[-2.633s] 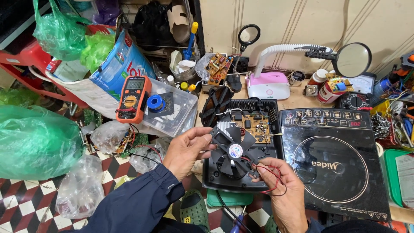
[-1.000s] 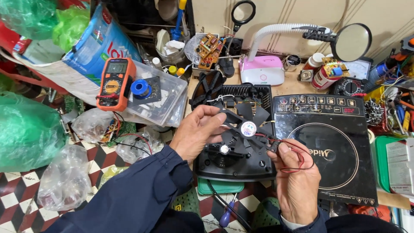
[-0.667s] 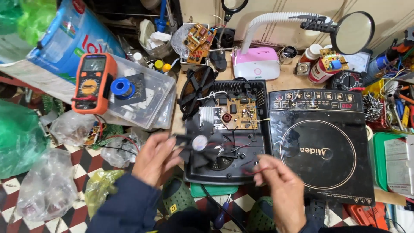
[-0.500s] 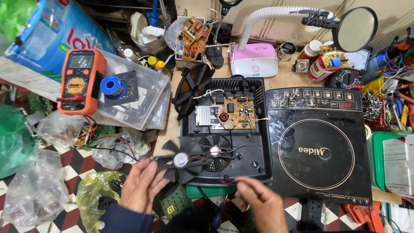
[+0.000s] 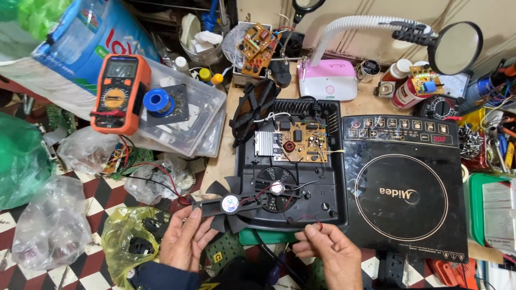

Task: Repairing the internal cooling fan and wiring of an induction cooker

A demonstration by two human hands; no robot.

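Observation:
My left hand (image 5: 185, 239) grips a small black cooling fan (image 5: 226, 205) by its frame, held off the front left corner of an opened black cooker base (image 5: 322, 207). My right hand (image 5: 329, 251) pinches the fan's thin red and black wires (image 5: 301, 219) at the base's front edge. Inside the base sit a brown circuit board (image 5: 303, 142), a silver heat sink (image 5: 264, 143) and a round fan grille (image 5: 277, 188).
The cooker's glass top panel (image 5: 403, 196) lies to the right. An orange multimeter (image 5: 119, 92) and blue solder spool (image 5: 158, 100) rest on a clear plastic box at the left. A pink lamp base (image 5: 328, 80), magnifier (image 5: 457, 48), plastic bags (image 5: 51, 225) and tools surround the bench.
The fan has come out of the cooker base and moved down and left in my left hand. My right hand has dropped to the front edge with the wires. The view tilted downward.

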